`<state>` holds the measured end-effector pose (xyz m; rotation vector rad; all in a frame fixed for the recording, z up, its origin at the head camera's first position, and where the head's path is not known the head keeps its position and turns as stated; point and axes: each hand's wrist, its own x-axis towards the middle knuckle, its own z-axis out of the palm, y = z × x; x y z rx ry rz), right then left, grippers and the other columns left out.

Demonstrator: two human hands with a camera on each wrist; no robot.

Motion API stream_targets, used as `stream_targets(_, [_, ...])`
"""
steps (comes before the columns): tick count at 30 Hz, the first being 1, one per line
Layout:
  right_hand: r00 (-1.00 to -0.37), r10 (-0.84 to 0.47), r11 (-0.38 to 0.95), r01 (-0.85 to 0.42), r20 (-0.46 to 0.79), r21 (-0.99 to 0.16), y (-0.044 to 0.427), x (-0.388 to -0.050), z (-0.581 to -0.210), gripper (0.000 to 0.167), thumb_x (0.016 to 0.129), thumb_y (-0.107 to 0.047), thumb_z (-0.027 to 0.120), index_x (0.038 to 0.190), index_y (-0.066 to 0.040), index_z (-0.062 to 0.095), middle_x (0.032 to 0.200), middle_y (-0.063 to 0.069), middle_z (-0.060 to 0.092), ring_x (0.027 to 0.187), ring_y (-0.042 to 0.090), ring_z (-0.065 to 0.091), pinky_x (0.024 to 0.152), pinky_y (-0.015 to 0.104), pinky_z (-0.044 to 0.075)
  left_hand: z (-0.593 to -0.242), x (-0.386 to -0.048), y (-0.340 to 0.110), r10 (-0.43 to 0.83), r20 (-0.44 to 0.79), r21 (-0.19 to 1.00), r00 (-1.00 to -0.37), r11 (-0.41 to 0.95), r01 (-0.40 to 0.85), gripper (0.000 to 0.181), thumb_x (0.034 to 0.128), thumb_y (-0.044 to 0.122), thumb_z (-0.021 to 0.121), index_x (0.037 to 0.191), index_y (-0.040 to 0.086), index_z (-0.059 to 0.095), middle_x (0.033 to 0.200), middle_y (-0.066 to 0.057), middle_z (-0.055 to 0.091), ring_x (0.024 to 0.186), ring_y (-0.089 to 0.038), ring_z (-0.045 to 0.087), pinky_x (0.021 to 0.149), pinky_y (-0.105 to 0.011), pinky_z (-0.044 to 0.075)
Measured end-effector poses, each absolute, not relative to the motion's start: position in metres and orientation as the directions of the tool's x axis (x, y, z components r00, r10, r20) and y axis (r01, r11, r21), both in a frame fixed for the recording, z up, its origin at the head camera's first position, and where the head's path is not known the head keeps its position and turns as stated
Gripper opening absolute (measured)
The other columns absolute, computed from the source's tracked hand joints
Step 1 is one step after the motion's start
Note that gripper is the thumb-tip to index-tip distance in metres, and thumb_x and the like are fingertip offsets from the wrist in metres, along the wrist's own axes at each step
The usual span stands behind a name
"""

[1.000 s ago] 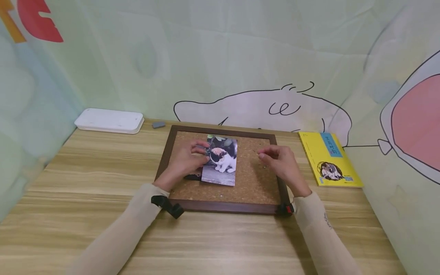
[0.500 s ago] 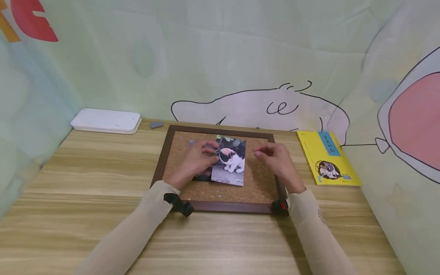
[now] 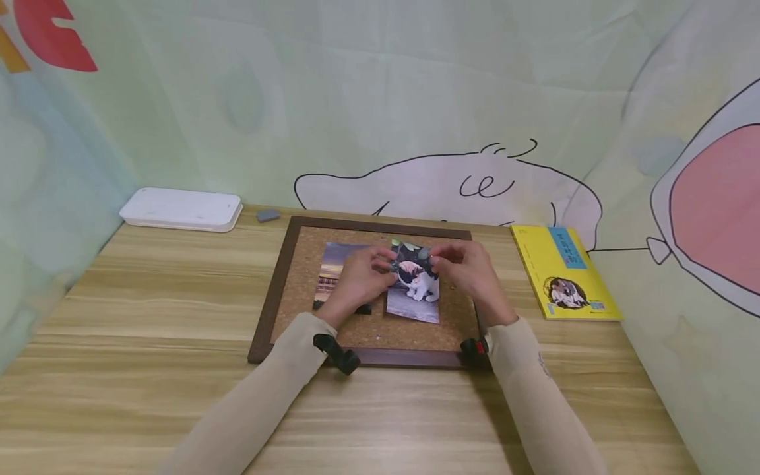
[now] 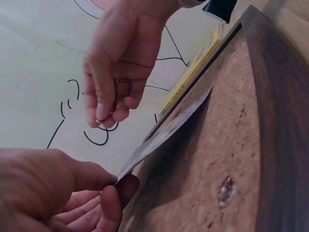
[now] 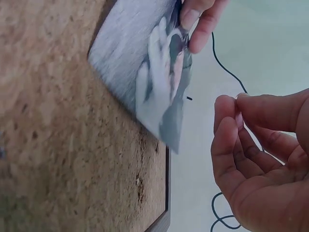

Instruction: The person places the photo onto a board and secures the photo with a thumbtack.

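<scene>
A photo of a white kitten with dark and orange patches (image 3: 415, 305) is held just over the cork board (image 3: 332, 333). My left hand (image 3: 363, 280) pinches its left edge between thumb and fingers. In the left wrist view the photo is curved, its lower part lifted off the cork. Close by its upper right edge is my right hand (image 3: 469, 270), thumb and fingertips pinched on a small pin (image 5: 238, 119), mostly hidden by the fingers. In the right wrist view that hand is apart from the photo. A sunset photo (image 3: 330, 264) lies on the board, partly behind my left hand.
A dark wooden frame (image 3: 279, 284) edges the board. To its right lies a yellow book (image 3: 561, 270). A white case (image 3: 181, 210) and a grey eraser-like block (image 3: 268, 216) sit at the back left of the wooden table (image 3: 148, 316). A printed curtain hangs behind.
My left hand has carried the kitten photo to the right, uncovering more of the sunset photo. My right hand has moved slightly left and up to the photo's upper right edge.
</scene>
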<state>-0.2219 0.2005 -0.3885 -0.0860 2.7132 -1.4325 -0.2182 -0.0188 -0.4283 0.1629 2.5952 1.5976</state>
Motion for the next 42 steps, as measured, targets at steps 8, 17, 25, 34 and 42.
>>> stream_targets(8, [-0.993,-0.082,0.554,0.021,-0.08,-0.833,0.197,-0.23,-0.388,0.02,0.103,-0.012,0.07,0.118,-0.002,0.078,0.111,0.015,0.077,0.097,0.03,0.072,0.076,0.033,0.056,-0.435,-0.22,-0.012,0.121,-0.006,0.84,-0.993,0.538,0.06,0.036,0.0898,0.009,0.082,0.124,0.007,0.074,0.109,-0.014,0.081,0.097,-0.027,0.078,0.089,-0.042,0.061])
stream_targets(17, [-0.988,-0.145,0.529,-0.031,-0.055,-0.848,0.197,-0.233,-0.395,0.017,0.102,-0.009,0.072,0.114,0.001,0.077,0.109,0.019,0.08,0.095,0.034,0.076,0.074,0.027,0.056,-0.438,-0.217,-0.009,0.126,0.053,0.796,-0.991,0.593,0.118,0.034,0.088,0.008,0.083,0.121,0.003,0.076,0.083,-0.006,0.075,0.067,-0.01,0.063,0.064,-0.021,0.046])
stream_targets(25, [-0.984,-0.154,0.621,-0.029,-0.086,-0.783,0.2,-0.245,-0.404,0.01,0.101,-0.008,0.072,0.107,-0.005,0.079,0.108,0.014,0.078,0.092,0.023,0.067,0.075,0.026,0.053,-0.437,-0.219,-0.008,0.154,0.088,0.723,-0.984,0.67,0.17,0.029,0.088,0.009,0.083,0.116,0.006,0.08,0.085,-0.006,0.075,0.078,-0.018,0.066,0.075,-0.032,0.051])
stream_targets(34, [-0.962,-0.223,0.716,-0.05,-0.16,-0.696,0.197,-0.265,-0.4,0.009,0.101,-0.014,0.074,0.104,-0.009,0.081,0.11,0.011,0.077,0.099,0.024,0.063,0.081,0.03,0.049,-0.437,-0.221,-0.008,0.163,0.112,0.706,-0.98,0.681,0.194,0.027,0.0875,0.007,0.083,0.115,0.006,0.081,0.085,-0.005,0.074,0.082,-0.021,0.067,0.08,-0.037,0.052])
stream_targets(42, [-0.951,-0.222,0.736,-0.019,-0.214,-0.677,0.191,-0.276,-0.4,0.012,0.099,-0.012,0.076,0.108,-0.007,0.082,0.108,0.01,0.078,0.092,0.019,0.061,0.077,0.027,0.048,-0.437,-0.22,-0.007,0.162,0.111,0.701,-0.981,0.686,0.193,0.028,0.0868,0.007,0.081,0.114,0.005,0.081,0.084,-0.004,0.073,0.083,-0.022,0.066,0.081,-0.037,0.05])
